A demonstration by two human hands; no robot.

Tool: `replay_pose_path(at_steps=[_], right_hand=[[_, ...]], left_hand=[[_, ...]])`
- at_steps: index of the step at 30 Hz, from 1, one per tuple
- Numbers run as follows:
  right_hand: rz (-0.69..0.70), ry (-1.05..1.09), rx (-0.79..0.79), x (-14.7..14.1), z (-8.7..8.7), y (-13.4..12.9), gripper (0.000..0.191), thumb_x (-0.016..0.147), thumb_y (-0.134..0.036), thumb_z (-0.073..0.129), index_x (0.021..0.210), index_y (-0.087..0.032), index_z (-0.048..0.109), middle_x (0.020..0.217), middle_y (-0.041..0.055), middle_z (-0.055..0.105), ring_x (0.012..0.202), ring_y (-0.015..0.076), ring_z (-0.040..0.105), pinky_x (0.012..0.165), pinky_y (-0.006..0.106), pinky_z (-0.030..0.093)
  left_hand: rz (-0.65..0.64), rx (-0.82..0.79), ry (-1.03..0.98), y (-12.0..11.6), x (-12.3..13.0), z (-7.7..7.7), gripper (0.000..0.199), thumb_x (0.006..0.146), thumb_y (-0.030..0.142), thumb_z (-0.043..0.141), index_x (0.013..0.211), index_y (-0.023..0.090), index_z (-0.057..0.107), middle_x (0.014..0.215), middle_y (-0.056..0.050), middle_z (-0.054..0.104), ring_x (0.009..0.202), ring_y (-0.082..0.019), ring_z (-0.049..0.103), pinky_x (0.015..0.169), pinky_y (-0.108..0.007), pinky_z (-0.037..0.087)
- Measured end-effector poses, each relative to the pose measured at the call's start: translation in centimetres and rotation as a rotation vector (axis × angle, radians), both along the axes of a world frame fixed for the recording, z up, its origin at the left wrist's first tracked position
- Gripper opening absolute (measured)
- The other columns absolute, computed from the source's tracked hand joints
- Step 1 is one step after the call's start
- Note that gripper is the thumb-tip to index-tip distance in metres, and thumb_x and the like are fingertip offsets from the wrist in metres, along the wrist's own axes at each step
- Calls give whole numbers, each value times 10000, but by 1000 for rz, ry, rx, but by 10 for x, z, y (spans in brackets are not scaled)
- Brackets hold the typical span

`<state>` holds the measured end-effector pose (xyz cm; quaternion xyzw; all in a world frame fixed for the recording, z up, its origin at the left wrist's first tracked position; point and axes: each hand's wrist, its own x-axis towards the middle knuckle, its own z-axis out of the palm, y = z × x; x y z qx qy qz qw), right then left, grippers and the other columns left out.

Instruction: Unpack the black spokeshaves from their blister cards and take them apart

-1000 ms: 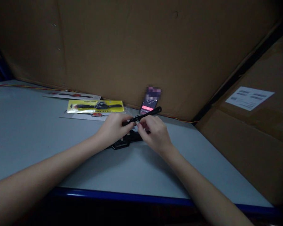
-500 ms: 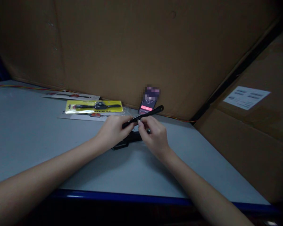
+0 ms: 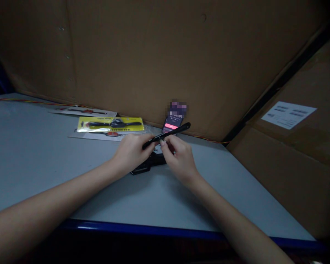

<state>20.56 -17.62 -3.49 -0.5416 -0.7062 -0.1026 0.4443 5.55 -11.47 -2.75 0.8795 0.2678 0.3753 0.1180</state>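
Observation:
A long black tool (image 3: 178,129) is held above the table, slanting up to the right. My left hand (image 3: 132,152) is closed around its left part. My right hand (image 3: 180,156) pinches at the middle of the tool with thumb and finger; whether a small part lies between them is too small to tell. Under both hands, a second black object (image 3: 141,169) with a frame-like end rests on the table, partly hidden by my fingers.
Yellow tool package (image 3: 115,124) lies on printed cards (image 3: 99,135) at the back left. A lit phone (image 3: 172,124) leans against the cardboard wall (image 3: 132,55). Twisted wires (image 3: 30,101) run along the back. A labelled carton (image 3: 291,146) stands right. The table (image 3: 57,161) has a blue front edge.
My right hand's fingers have shifted very slightly at the middle of the tool. The view has moved a little; both hands keep their hold.

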Motion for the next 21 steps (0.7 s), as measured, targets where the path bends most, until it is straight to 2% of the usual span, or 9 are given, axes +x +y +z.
replay_pose_path(at_steps=[4, 7, 13, 18, 21], right_hand=[[82, 220, -121, -2, -1, 0, 205, 859, -254, 456, 666, -198, 497, 582, -26, 494, 561, 116, 472, 540, 240, 340], [129, 296, -135, -2, -3, 1, 217, 865, -273, 462, 667, -197, 507, 580, -29, 508, 553, 110, 481, 541, 234, 353], [94, 172, -66, 3, -1, -1, 227, 876, -291, 464, 676, -197, 518, 580, -24, 503, 557, 115, 479, 552, 241, 349], [99, 105, -139, 9, 0, -2, 265, 899, -333, 430, 688, -206, 525, 500, -47, 457, 495, 109, 473, 516, 232, 321], [46, 50, -142, 9, -1, -1, 286, 915, -356, 397, 711, -214, 539, 516, -36, 491, 510, 117, 491, 514, 237, 303]], left_hand=[[13, 37, 14, 0, -1, -2, 192, 838, 249, 498, 887, 174, 667, 775, -60, 693, 696, -166, 617, 615, -238, 402], [-10, 56, 24, 2, -1, -5, 210, 860, 262, 471, 902, 168, 654, 791, -63, 690, 697, -164, 619, 619, -238, 400], [-74, 14, 40, 3, 1, -4, 225, 873, 273, 454, 814, 149, 632, 672, -41, 647, 619, -143, 580, 563, -222, 358], [-59, -49, 35, -1, 1, 0, 259, 863, 293, 470, 718, 151, 632, 581, -19, 612, 550, -126, 539, 521, -220, 321], [-40, -107, 24, -2, 1, 0, 281, 858, 311, 475, 683, 154, 630, 549, -13, 604, 509, -119, 517, 491, -219, 301]])
